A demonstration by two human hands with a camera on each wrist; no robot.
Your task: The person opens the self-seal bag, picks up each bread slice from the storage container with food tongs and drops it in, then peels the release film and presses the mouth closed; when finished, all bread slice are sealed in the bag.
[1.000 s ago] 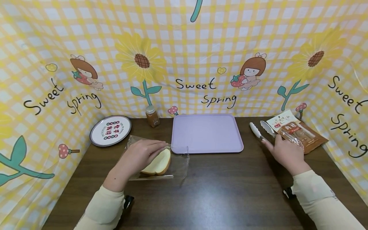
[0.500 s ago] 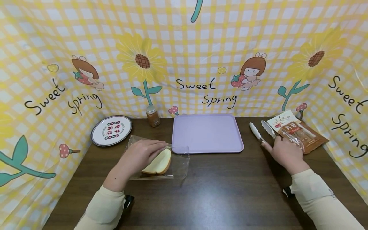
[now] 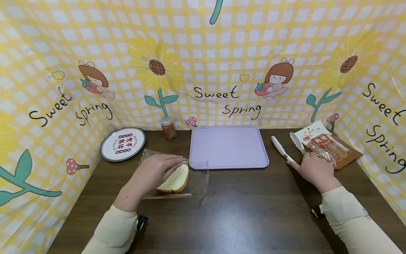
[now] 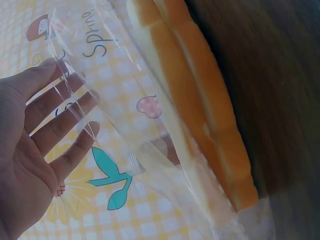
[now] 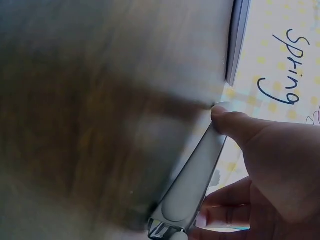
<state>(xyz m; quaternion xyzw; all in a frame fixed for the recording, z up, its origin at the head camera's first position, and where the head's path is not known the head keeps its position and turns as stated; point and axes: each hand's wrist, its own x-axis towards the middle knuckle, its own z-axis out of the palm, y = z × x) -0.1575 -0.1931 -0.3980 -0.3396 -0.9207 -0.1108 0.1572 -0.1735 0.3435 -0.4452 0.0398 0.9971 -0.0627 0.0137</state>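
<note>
Bread (image 3: 174, 178) sat in its clear bag (image 3: 198, 181), left of the worktop's (image 3: 241, 211) centre, bag end at the purple tray's (image 3: 229, 148) front-left corner. Left hand (image 3: 155, 173) looked to pinch the film, other fingers loosely spread. Main risk: thin film slipping, bag collapsing over the slices. Right hand (image 3: 317, 171) gripped white-ended tongs (image 3: 279, 144) toward the worktop's right edge, arms spread between thumb and fingers. A loose grip could have let them twist and snag the brown packet (image 3: 336, 148) just beside.

Writing: plate (image 3: 109, 144), back-left corner, red Chinese characters, unsure; jar (image 3: 169, 129), back edge, label too small; cloth (image 3: 209, 56), "Sweet Spring"; packet, back-right corner, Chinese print, brand unreadable.
</note>
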